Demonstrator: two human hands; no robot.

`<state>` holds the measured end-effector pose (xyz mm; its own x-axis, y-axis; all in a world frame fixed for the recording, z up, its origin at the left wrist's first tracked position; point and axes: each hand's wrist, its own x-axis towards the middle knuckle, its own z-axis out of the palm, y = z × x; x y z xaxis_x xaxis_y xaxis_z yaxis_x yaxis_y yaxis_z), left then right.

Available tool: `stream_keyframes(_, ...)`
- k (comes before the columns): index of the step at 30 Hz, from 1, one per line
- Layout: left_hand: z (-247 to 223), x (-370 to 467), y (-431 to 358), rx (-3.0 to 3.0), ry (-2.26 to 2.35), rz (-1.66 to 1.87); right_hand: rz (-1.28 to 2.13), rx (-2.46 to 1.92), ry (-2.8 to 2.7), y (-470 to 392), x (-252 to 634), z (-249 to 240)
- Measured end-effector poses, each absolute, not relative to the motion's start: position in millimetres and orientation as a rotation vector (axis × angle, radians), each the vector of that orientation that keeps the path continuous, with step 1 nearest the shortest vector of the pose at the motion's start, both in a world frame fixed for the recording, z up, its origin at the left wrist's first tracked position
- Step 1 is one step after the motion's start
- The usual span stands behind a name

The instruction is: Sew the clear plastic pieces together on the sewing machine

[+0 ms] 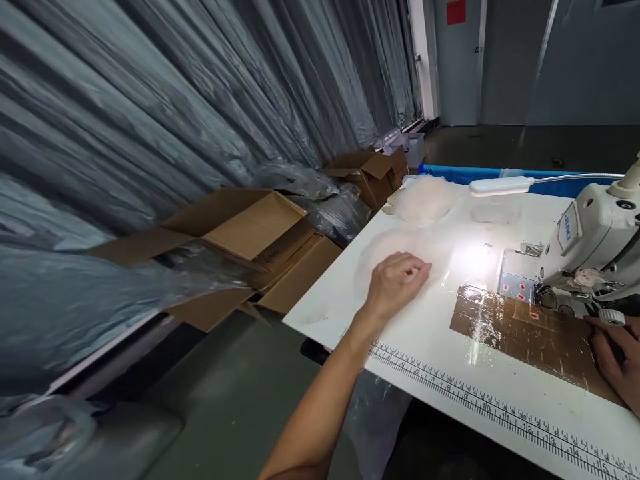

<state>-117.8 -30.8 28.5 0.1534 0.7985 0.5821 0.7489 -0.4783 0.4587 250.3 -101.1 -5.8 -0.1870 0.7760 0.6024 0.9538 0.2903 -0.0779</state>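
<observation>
My left hand is raised over the white sewing table with thumb and fingertips pinched together. Behind and beneath it spreads a blurred, sheer pale-pink fabric; whether the fingertips grip it I cannot make out. At the right edge, my right hand is partly cut off, beside the sewing machine's hand-side parts. Its fingers are curled in shadow at the end of a brown taped cardboard strip, and what they hold is hidden. Another heap of sheer pale fabric lies at the table's far left corner.
A white lamp on a flexible neck shines beside the needle area. A printed ruler runs along the front edge of the table. Open cardboard boxes with plastic bags stand left, before a grey curtain.
</observation>
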Motion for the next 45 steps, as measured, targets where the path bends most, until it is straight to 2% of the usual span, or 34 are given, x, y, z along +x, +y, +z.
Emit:
stream_keyframes(3, 19.7, -85.1, -49.5, 2.55, 1.362, 0.937, -0.595, -1.391, -2.067, -100.7, 251.9, -6.8)
stream_keyframes(9, 17.8, -34.9, -75.3, 2.666, 0.98, 0.699, -0.598, -1.369, -2.087, -101.4, 253.3, -5.6)
stream_keyframes(13, 25.5, -39.8, -51.6, 2.647, 1.166, 0.723, -0.522, -1.41, -2.056, -103.6, 255.4, -8.9)
stream_keyframes(17, 18.9, -45.4, -30.8, 2.627, 1.277, 0.587, -0.444, -1.421, -2.015, -106.2, 256.0, -8.8)
stream_keyframes(21, 6.9, -42.6, -28.5, 2.631, 1.311, 0.664, -0.409, -1.419, -1.991, -107.6, 255.1, -5.1)
stream_keyframes(26, 17.9, -37.6, -38.6, 2.522, 1.169, 0.984, -0.291, -1.404, -1.951, -109.3, 254.8, -4.5)
stream_keyframes(28, 31.5, -32.0, -51.3, 2.364, 0.994, 1.02, -0.131, -1.371, -1.911, -110.4, 253.4, -1.8)
stream_keyframes(32, 61.0, -16.6, -87.1, 1.879, 0.506, 0.596, 0.452, -1.304, -1.867, -113.6, 243.0, 16.1)
stream_keyframes(34, 71.2, -11.0, -99.6, 1.747, 0.439, 0.468, 0.782, -1.299, -1.843, -115.3, 233.4, 28.3)
stream_keyframes(41, 70.2, -19.3, -73.8, 1.51, 0.755, 0.578, 1.679, -1.026, -1.735, -106.9, 200.0, 48.0)
stream_keyframes(43, 62.0, -27.3, -57.2, 1.58, 0.945, 0.629, 1.808, -1.102, -1.739, -99.3, 196.8, 45.3)
stream_keyframes(45, 51.2, -35.8, -42.4, 1.697, 1.151, 0.656, 1.766, -1.272, -1.705, -91.2, 196.8, 39.6)
